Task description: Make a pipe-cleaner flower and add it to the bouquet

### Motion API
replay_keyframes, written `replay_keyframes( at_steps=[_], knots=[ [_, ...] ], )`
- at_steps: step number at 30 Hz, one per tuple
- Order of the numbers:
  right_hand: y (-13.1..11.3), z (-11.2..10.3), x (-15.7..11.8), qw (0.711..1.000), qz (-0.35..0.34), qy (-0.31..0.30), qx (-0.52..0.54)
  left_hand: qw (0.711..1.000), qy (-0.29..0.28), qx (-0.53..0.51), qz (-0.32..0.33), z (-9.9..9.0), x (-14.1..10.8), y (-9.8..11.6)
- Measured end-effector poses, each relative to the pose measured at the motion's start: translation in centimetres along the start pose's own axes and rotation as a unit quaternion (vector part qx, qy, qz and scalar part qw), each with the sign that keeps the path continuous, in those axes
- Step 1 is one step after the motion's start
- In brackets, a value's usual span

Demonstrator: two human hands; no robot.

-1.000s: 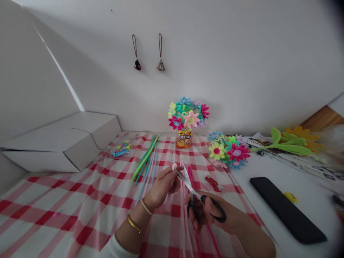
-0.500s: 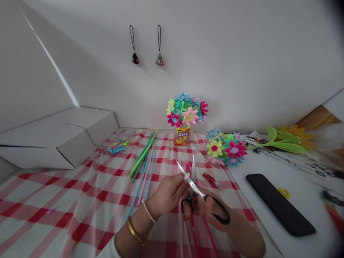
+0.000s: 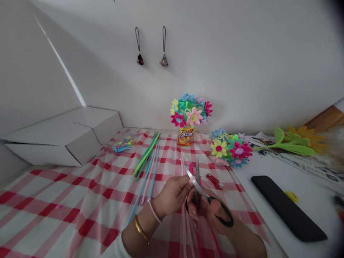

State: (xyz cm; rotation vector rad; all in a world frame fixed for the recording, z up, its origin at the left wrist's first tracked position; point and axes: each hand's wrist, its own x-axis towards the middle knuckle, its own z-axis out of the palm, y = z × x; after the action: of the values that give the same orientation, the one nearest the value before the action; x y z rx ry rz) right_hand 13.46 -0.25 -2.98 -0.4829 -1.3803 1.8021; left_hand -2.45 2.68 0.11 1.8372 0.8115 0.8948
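Note:
My left hand (image 3: 173, 193), with a white beaded bracelet and a gold bangle on its wrist, pinches a small light pink fuzzy piece near the scissor blades. My right hand (image 3: 205, 209) holds the scissors (image 3: 198, 186) by their black handles, fingers through the loops. Their silver blades point away from me and stand apart, with the pink piece at or between them near the pivot; I cannot tell whether they touch it. Light pink pipe cleaners (image 3: 184, 229) and magenta pipe cleaners (image 3: 215, 238) lie below and behind my hands, partly hidden by them.
Green, blue and pink pipe cleaners (image 3: 145, 157) lie left on the checked cloth (image 3: 88, 200). A flower pot (image 3: 186, 137) stands at the back, a bouquet (image 3: 228, 148) to its right. A red lighter-like item (image 3: 215, 181), black slab (image 3: 287, 208) and white box (image 3: 67, 136) are around.
The whole view has shifted slightly, so everything sits further right. My hands keep nearly the same pose, and the scissor blades stay apart by about as much.

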Motion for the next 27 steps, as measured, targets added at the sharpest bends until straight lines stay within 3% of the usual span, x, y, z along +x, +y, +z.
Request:
replay_keyframes(
  at_steps=[3,11,19,23,25,27],
  knots=[
    [0.0,0.2,0.0,1.000,-0.010,0.012,0.023,1.000,0.014,0.015,0.015,0.0,0.0,-0.2],
    [-0.1,-0.2,-0.3,0.999,-0.012,0.001,-0.048,0.992,0.015,0.110,0.067,-0.6,-0.1,-0.1],
    [-1.5,0.6,0.0,0.994,-0.029,0.030,-0.101,0.989,0.045,0.113,0.083,-1.0,-0.2,0.0],
    [-1.2,0.2,-0.6,0.992,-0.037,0.060,-0.100,0.979,0.010,0.170,0.116,-1.0,-0.2,0.1],
    [-1.5,-0.3,-0.7,0.992,-0.067,0.090,-0.065,0.982,-0.009,0.152,0.109,-0.6,-0.2,0.1],
    [-2.2,-0.8,-0.6,0.985,-0.108,0.127,-0.046,0.995,0.011,0.077,0.060,-0.3,-0.1,0.2]
  ],
)
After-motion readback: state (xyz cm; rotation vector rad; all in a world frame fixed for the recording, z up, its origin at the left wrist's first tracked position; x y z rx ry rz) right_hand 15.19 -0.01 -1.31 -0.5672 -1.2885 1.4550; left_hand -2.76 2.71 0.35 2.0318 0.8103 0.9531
